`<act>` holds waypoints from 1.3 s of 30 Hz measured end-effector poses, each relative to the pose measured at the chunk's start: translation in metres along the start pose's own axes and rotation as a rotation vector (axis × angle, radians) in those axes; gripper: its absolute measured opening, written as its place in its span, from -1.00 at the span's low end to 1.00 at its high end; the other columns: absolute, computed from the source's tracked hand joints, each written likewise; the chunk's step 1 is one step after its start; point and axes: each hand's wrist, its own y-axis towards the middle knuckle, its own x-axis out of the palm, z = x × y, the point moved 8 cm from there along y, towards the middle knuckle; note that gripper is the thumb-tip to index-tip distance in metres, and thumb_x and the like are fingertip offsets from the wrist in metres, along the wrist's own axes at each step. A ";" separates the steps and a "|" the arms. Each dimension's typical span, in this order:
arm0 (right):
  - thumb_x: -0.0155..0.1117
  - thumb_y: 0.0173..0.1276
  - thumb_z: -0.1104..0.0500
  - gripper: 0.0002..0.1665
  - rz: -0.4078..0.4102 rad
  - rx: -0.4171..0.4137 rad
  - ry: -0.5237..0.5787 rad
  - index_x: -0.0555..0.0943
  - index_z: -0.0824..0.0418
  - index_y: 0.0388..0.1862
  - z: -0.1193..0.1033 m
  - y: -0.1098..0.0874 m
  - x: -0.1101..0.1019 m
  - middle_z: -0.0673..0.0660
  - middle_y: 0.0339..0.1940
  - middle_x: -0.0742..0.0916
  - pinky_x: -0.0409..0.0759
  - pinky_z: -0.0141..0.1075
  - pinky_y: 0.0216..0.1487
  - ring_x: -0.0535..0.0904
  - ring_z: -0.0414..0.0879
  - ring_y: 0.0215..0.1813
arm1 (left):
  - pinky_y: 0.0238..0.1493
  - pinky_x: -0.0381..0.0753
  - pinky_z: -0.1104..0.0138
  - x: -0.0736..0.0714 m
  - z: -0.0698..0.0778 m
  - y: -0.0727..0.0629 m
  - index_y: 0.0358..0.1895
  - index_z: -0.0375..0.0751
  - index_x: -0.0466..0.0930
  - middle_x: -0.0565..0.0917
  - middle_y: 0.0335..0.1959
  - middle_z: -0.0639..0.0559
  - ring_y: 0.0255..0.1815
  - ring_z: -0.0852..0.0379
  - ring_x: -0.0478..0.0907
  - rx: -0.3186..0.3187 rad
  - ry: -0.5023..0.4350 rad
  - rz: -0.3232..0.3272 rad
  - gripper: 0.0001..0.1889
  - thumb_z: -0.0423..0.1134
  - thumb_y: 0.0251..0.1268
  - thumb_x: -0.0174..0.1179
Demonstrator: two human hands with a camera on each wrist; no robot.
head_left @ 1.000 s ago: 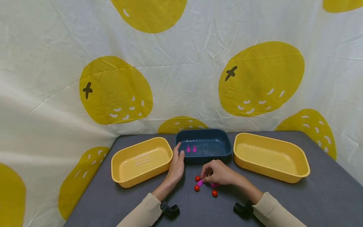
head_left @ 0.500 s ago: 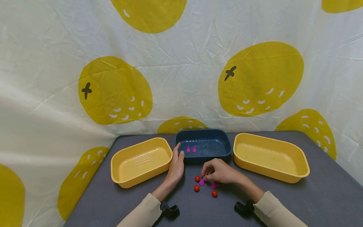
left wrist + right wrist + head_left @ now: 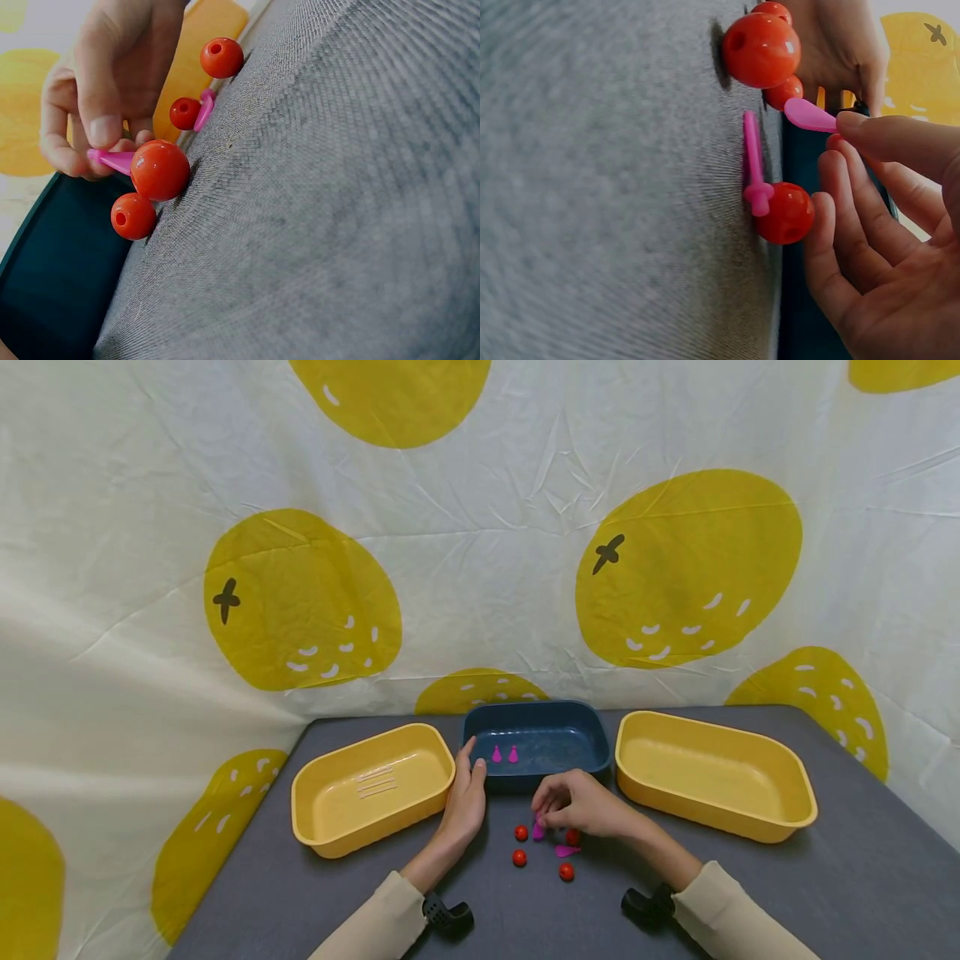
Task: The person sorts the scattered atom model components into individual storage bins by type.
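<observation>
My right hand [image 3: 581, 806] pinches a small pink teardrop-shaped piece [image 3: 810, 115] between thumb and fingers, its broad flat end pointing out. Below it on the table lies a second pink piece [image 3: 567, 851] with a knobbed end. Several red beads with holes lie around it, among them a bead [image 3: 566, 872] nearest the front and a bead [image 3: 784, 213] touching the knobbed pink piece. With fingers straight, my left hand [image 3: 467, 806] rests against the left side of the dark blue tray [image 3: 603, 760]. Two pink pieces [image 3: 505, 754] lie inside that tray.
A yellow tray [image 3: 318, 843] holding several thin pale sticks [image 3: 377, 782] stands left of the blue tray. Another yellow tray [image 3: 750, 822] stands to its right. Behind the grey table [image 3: 847, 877] hangs a white cloth [image 3: 495, 602] with yellow fruit prints.
My right hand has lifted slightly and drawn back toward the blue tray with the pinched pink piece, uncovering the red bead and pink piece below it. My left hand stays put.
</observation>
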 end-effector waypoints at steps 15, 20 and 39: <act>0.44 0.39 0.19 -0.86 0.093 -0.057 0.026 0.79 0.16 -0.11 -0.012 -0.001 -0.011 0.11 -0.24 0.83 0.68 -0.36 -0.17 0.66 -0.13 -0.27 | 0.67 -0.05 -0.16 0.000 0.000 0.001 0.67 0.19 0.00 0.07 0.71 0.08 0.72 -0.04 0.00 0.004 -0.001 -0.006 -0.40 0.15 0.71 -0.25; 0.42 0.41 0.19 -0.87 0.083 -0.099 0.048 0.78 0.13 -0.10 -0.016 -0.001 -0.010 0.14 -0.23 0.83 0.69 -0.35 -0.16 0.67 -0.13 -0.25 | 0.66 -0.05 -0.19 -0.001 0.000 0.000 0.67 0.20 -0.01 0.06 0.71 0.07 0.72 -0.06 -0.01 0.006 -0.002 -0.009 -0.39 0.18 0.70 -0.26; 0.43 0.40 0.19 -0.86 0.081 -0.112 0.039 0.77 0.13 -0.09 -0.019 -0.003 -0.010 0.14 -0.24 0.83 0.70 -0.36 -0.16 0.71 -0.11 -0.26 | 0.66 -0.03 -0.18 -0.001 0.000 0.000 0.67 0.19 0.00 0.07 0.71 0.06 0.72 -0.07 0.02 0.008 0.002 0.001 -0.39 0.18 0.70 -0.25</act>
